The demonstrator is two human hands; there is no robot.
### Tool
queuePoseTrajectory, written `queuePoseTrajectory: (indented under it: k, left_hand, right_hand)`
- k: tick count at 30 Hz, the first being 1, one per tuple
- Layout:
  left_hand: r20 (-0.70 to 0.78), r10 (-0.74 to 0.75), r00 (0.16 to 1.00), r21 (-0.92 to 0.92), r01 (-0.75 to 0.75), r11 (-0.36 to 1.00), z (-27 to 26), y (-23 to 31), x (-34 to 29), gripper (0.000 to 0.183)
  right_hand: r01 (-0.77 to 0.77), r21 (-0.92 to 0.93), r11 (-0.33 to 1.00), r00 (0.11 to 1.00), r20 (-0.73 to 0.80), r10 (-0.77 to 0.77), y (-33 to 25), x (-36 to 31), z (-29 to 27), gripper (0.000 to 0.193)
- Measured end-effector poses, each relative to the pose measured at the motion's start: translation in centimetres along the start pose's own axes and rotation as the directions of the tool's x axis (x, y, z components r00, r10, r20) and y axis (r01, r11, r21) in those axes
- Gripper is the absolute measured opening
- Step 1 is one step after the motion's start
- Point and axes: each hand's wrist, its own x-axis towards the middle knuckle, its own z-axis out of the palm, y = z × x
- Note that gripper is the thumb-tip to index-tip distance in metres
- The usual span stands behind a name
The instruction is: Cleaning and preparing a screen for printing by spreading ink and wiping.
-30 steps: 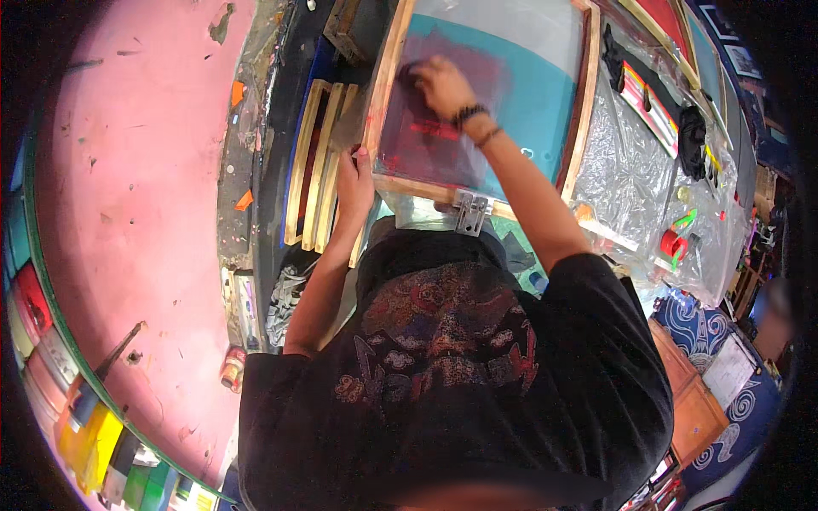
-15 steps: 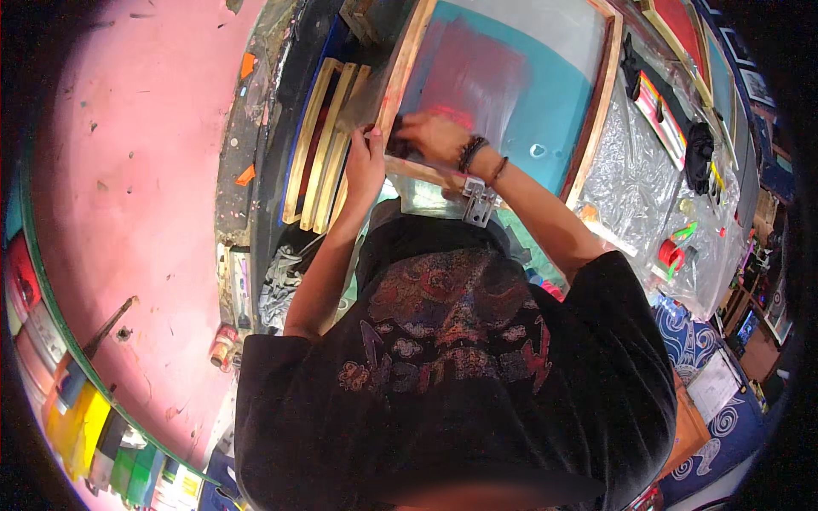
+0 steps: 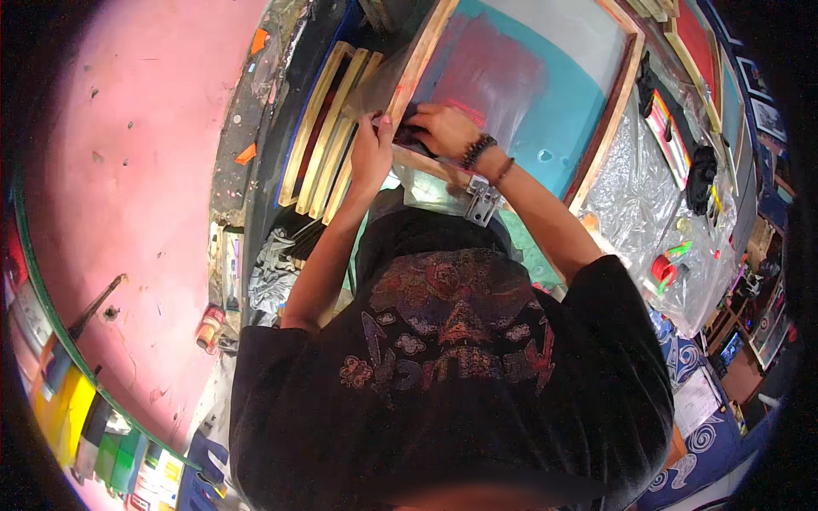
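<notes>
In front of me a wooden-framed printing screen (image 3: 626, 81) is tilted, its mesh teal with a reddish smear in the middle. My left hand (image 3: 372, 160) grips the frame's near left corner, thumb against the wood. Just inside that corner my right hand (image 3: 449, 132), with dark beaded bracelets at the wrist, has its fingers closed on a dark cloth (image 3: 416, 136) pressed to the mesh edge. Part of the cloth is hidden under the fingers. A metal hinge clamp (image 3: 482, 202) sits on the frame's near edge, beside my right forearm.
Several wooden frames (image 3: 328, 128) stand in a rack at the left, beside a pink wall or panel (image 3: 153, 170). Clear plastic sheeting (image 3: 626, 183) covers the surface at the right, with a red tape roll (image 3: 663, 269) on it. A crumpled grey cloth (image 3: 273, 268) lies near my left elbow.
The whole view has shifted a little, so the screen appears farther right. My right hand, blurred before, shows sharply now at the same corner. My left hand keeps its hold on the frame.
</notes>
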Motion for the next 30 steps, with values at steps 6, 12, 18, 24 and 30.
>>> queuePoseTrajectory:
  k: [6,12,18,24,30]
  left_hand:
    - [-0.018,-0.019,1.000,0.020,0.020,1.000,-0.2,-0.2,-0.2,0.049]
    - [-0.009,-0.013,1.000,0.020,0.013,1.000,-0.2,-0.7,0.0,0.048]
    - [-0.004,-0.006,1.000,-0.008,0.006,1.000,0.0,-0.2,-0.5,0.046]
    - [-0.002,-0.014,1.000,0.021,0.014,1.000,-0.3,0.0,-0.4,0.046]
    - [0.042,0.005,0.999,0.024,-0.006,1.000,0.0,0.8,-0.1,0.047]
  right_hand:
    - [-0.022,0.004,1.000,0.993,0.120,0.021,1.3,-3.5,-1.7,0.033]
    - [0.059,-0.029,0.998,0.993,0.103,-0.056,0.2,-2.1,-0.4,0.036]
    - [-0.055,-0.123,0.991,0.996,0.057,0.062,0.8,0.1,-1.5,0.032]
    - [0.099,-0.136,0.986,0.995,0.029,-0.096,3.7,-0.3,-0.8,0.025]
    - [-0.306,-0.225,0.925,0.848,-0.505,0.158,10.7,4.8,-6.6,0.021]
